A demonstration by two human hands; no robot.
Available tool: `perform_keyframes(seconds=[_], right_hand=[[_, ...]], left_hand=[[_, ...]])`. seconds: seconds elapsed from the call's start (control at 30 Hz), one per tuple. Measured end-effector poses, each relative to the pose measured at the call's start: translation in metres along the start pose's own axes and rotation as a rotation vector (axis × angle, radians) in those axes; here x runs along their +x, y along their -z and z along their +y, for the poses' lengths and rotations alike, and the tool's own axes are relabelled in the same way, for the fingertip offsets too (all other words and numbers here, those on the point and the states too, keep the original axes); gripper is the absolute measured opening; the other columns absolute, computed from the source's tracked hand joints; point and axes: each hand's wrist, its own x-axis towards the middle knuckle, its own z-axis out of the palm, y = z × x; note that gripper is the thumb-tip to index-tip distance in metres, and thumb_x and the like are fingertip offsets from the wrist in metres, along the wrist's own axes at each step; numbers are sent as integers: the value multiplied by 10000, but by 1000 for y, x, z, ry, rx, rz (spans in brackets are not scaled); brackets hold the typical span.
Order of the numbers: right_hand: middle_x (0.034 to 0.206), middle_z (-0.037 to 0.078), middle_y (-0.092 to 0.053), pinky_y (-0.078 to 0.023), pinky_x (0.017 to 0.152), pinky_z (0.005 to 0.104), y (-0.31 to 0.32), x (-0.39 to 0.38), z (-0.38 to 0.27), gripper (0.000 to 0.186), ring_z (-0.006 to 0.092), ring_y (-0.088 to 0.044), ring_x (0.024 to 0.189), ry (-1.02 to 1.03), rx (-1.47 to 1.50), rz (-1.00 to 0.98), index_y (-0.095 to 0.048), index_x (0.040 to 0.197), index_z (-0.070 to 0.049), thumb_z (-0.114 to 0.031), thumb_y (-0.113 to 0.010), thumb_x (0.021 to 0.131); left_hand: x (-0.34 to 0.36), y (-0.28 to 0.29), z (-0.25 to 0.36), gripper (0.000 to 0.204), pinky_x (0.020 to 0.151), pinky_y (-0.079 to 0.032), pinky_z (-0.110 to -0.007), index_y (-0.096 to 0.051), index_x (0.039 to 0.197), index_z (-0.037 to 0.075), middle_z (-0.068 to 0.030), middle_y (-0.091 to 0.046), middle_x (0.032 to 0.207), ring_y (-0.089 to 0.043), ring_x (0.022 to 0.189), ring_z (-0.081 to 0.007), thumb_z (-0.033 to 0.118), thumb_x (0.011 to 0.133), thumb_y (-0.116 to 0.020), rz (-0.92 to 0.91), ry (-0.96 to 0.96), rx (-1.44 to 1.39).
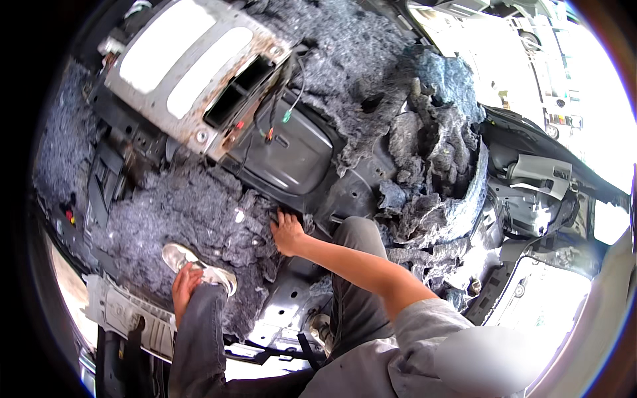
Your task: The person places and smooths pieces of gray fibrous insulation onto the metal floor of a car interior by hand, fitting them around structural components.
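Observation:
My right hand [287,234] rests at the edge of the grey fibrous padding [179,205], beside the black centre floor panel. Its fingers are apart, their tips pressed down, and nothing shows in its grasp. My left hand [185,292] lies against the side of my light-coloured shoe [219,277], at the ankle of my stretched-out left leg. The fingers lie along the shoe; the left forearm is hidden behind the leg. That shoe stands on the padding, which is torn and lumpy. My right knee [358,239] is bent up near my right forearm.
A rusty metal frame [189,63] with two long openings stands at the upper left. Loose wires with a green connector [286,117] hang by the black tray-shaped panel [292,149]. Torn padding [431,146] is bunched to the right. Grey sill trim [129,312] runs at the lower left.

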Motion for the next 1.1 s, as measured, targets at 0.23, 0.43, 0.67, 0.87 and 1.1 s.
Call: perform_keyframes(seconds=[0.23, 0.43, 0.67, 0.87, 1.1], right_hand=[[1264, 170, -616, -483, 1003, 436, 64, -91, 154, 413, 372, -586, 1176, -236, 904, 1138, -598, 1218, -46, -135, -710, 830], [1488, 296, -371, -415, 1072, 498, -15, -87, 347, 923, 478, -391, 1352, -870, 534, 1162, -276, 1527, -37, -417, -739, 824], [1182, 141, -678, -508, 927, 406, -4, -80, 369, 411, 333, -656, 1022, -952, 949, 1152, -585, 1329, -114, -143, -609, 920], [1201, 58, -675, -518, 841, 290, 37, -198, 340, 320, 193, -663, 1014, -24, 2184, 1281, -570, 1320, -76, -185, -560, 1019], [1279, 187, -630, -484, 1039, 449, 86, -187, 159, 371, 295, -610, 1203, 246, 2240, 516, -513, 1342, 14, -164, -508, 1017]], left_hand=[[6, -8, 18, 538, 980, -455, -353, -511, 1395, 19, -139, -676, 1135, -631, 1110, -232, 428, 1048, -467, 28, 52, 176], [25, -13, 15, 510, 896, -498, -319, -533, 1365, 18, -129, -691, 1082, -662, 1030, -216, 411, 1041, -498, 8, 96, 227], [13, -8, 16, 444, 846, -511, -291, -556, 1338, 19, -125, -699, 1044, -670, 986, -188, 347, 1040, -527, 76, 85, 202], [16, -12, 19, 433, 796, -513, -277, -586, 1306, 15, -104, -704, 1015, -671, 952, -164, 353, 1042, -523, 70, 72, 251], [3, -45, 91, 491, 1011, -482, -371, -504, 1428, 82, -135, -623, 1310, -602, 1205, -228, 397, 1053, -478, -210, -82, 101]])
